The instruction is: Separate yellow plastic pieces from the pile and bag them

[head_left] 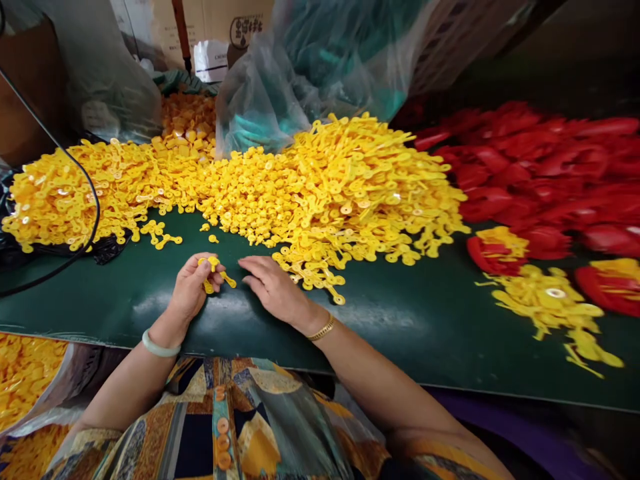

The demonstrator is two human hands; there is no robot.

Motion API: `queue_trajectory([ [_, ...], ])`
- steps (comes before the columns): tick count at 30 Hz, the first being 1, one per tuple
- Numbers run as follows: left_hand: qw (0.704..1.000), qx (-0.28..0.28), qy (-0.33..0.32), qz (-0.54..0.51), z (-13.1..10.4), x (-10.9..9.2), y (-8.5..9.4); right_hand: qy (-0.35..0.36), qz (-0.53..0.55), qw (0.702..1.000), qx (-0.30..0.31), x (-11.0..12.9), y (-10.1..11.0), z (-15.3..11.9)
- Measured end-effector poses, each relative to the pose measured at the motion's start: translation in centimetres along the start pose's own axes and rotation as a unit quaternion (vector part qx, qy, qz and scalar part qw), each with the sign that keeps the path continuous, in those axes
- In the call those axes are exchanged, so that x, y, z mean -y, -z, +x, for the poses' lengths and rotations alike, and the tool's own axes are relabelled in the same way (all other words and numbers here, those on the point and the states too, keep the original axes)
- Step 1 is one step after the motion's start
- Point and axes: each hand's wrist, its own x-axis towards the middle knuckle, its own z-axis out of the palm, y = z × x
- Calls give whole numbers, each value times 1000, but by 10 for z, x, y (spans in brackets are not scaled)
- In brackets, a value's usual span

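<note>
Left hand: the left hand pinches small yellow plastic pieces between thumb and fingers, above the tabletop; one link-shaped end juts out toward the right hand.
Right hand: the right hand is open, its fingers reaching toward the left hand and stopping just beside the held pieces, apart from them.
Wrists: a pale green bangle circles the left wrist, a gold-coloured bracelet the right.
Yellow piles: a long heap of yellow link-shaped parts spreads along the tabletop beyond the hands, with smaller knob-like pieces in its middle stretch. A few loose links lie in front of its left part.
Red side: glossy red plastic parts are heaped at the right, blurred; nearer lies a cluster of flat yellow parts.
Behind: a clear plastic bag with teal contents stands against the heap, before a printed cardboard box.
Lower left: more yellow pieces fill a bag below the tabletop's edge.
</note>
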Motion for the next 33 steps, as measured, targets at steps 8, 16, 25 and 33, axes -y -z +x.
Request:
queue_trajectory([
  [8, 981, 36, 60, 183, -1, 21, -2, -55, -335, 940, -30, -27, 33, -20],
  [16, 985, -58, -42, 156, 5, 12, 11, 27, -220, 974, -44, -24, 26, -22],
  [25, 986, 121, 45, 107, -8, 13, -7, -66, -94, 993, -39, -1, 14, -7],
  [33, 992, 110, 0, 65, -4, 13, -3, -242, 209, 944, 84, 20, 3, 13],
])
